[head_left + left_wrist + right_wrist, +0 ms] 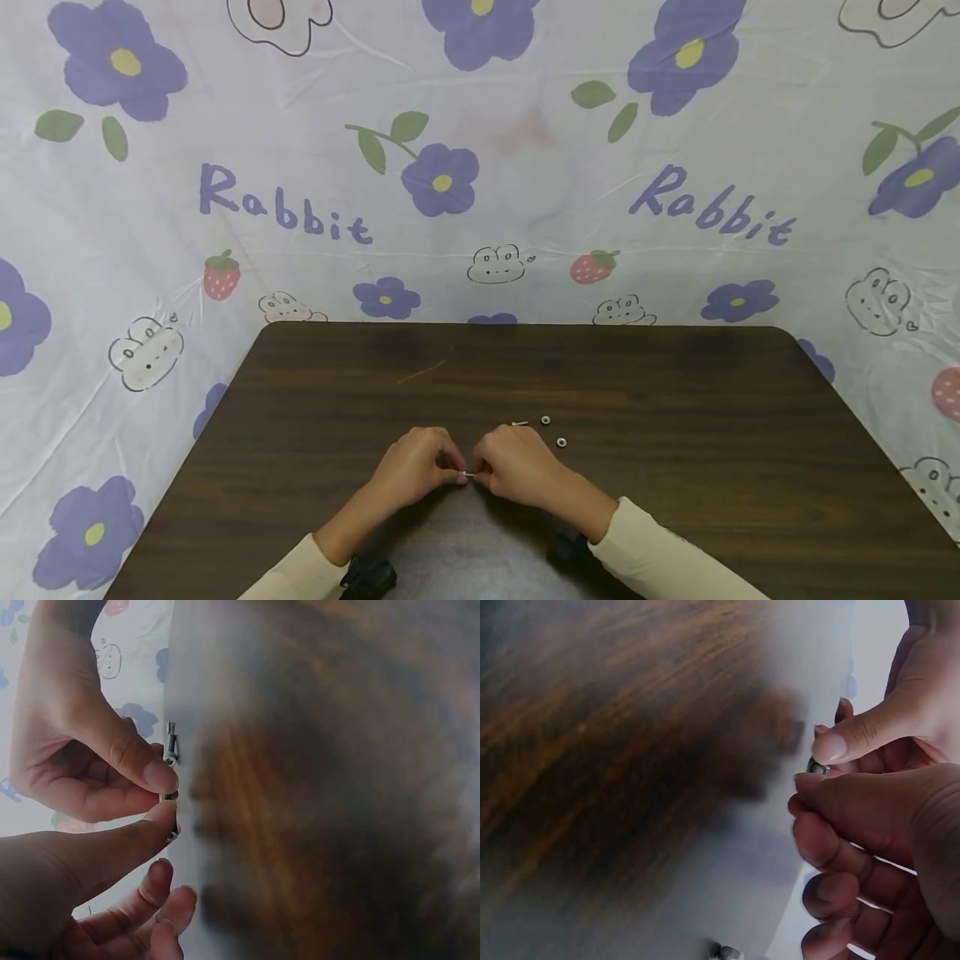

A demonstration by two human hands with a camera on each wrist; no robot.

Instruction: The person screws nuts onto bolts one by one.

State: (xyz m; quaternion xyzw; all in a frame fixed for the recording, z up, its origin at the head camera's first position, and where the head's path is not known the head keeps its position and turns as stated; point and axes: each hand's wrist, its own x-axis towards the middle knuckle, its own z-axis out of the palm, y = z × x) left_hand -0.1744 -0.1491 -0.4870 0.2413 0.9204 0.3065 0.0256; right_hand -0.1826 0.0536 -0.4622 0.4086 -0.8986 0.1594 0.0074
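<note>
Both hands meet above the near middle of the dark wooden table (675, 392). Thumb and fingers of my left hand (416, 467) pinch one end of a small metal bolt (468, 474). My right hand (521, 467) pinches its other end. Thread shows on the bolt (166, 798) between the fingertips in the left wrist view. A shiny rounded piece of metal (816, 766) shows between the two hands in the right wrist view; fingertips hide most of it. Just beyond the right hand lies a small bolt-like metal piece (520, 423).
Two small metal rings, likely nuts, lie right of the right hand: one farther back (545, 420), one nearer (562, 442). Black devices sit at the left wrist (367, 575) and right wrist (567, 547). A patterned cloth (525, 192) hangs behind the table.
</note>
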